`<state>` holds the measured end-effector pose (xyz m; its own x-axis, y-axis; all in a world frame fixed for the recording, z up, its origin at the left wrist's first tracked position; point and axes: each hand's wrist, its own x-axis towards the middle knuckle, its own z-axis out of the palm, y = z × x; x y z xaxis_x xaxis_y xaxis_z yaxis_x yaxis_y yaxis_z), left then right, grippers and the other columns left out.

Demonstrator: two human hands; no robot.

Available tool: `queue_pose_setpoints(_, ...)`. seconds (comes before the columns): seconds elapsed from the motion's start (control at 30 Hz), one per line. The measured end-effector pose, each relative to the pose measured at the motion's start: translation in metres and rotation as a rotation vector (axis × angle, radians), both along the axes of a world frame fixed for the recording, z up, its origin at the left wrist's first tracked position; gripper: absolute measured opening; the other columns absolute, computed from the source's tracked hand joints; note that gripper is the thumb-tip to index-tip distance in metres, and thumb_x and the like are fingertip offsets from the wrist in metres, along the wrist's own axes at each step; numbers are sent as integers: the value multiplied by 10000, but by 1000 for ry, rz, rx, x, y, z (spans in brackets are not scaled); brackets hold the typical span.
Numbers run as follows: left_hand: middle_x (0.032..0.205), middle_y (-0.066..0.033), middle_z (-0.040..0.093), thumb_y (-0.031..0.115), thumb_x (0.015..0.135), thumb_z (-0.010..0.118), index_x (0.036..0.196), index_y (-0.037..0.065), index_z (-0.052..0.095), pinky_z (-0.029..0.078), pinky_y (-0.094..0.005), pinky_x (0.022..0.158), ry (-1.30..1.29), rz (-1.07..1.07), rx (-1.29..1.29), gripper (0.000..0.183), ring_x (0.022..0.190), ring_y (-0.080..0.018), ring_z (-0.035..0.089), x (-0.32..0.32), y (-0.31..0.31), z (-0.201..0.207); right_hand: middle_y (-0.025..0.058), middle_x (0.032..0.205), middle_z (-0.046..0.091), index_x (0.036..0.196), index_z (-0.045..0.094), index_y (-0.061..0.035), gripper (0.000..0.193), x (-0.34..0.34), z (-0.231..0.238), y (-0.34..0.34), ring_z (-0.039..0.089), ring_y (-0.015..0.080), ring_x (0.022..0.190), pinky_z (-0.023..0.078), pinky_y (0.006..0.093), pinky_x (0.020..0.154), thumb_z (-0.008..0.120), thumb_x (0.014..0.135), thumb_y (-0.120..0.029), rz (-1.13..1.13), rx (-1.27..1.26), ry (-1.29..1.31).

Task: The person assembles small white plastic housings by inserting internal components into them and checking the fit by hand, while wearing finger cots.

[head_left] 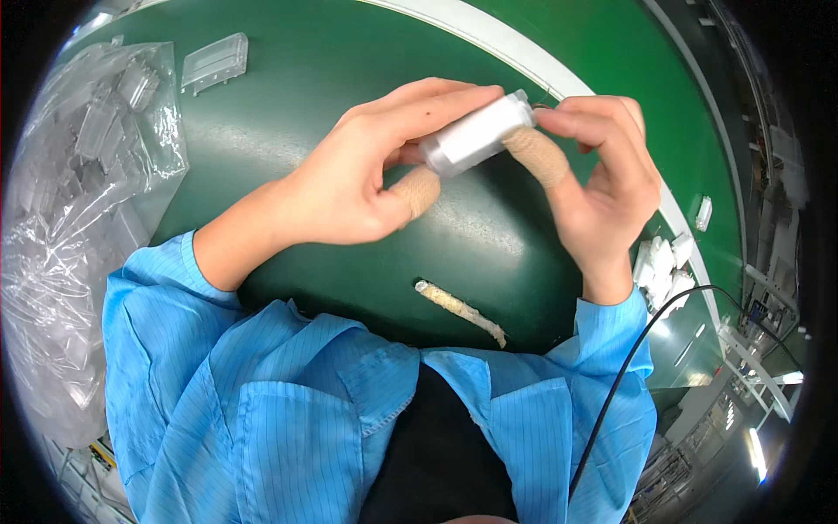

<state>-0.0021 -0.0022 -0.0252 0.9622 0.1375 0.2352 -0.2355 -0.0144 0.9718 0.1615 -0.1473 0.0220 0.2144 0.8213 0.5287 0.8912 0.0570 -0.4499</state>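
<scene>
Over the green table, both my hands hold a small white block with a clear plastic case round its end (478, 134); it is a little blurred, tilted up to the right. My left hand (362, 166) closes on its left end, fingers behind and the tape-wrapped thumb in front. At the right end my right hand (602, 166) grips it with a taped thumb on the near face. The right index finger touches a thin wire (543, 105) at the block's tip. What the fingers cover on the far side is hidden.
A large clear bag (96, 175) of transparent plastic cases lies left. One clear case (215, 63) sits beyond it. A worn, tape-wrapped stick (461, 312) lies near my body. White pieces (665, 271) are heaped right, near a black cable (624, 367). A pale rail (489, 31) curves along the far side.
</scene>
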Motion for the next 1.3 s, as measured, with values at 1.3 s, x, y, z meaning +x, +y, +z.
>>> queue_pose_setpoints(1.3,1243,-122,551,109,905,616,1270,-2,547,441,-289,939,164,104,-127,388,1124,-181,544,-2,-6,2,98,908,696,909,724,-16,320,17,-9,2,641,258,882,512,331,779,806,617,-118,305,-53,178)
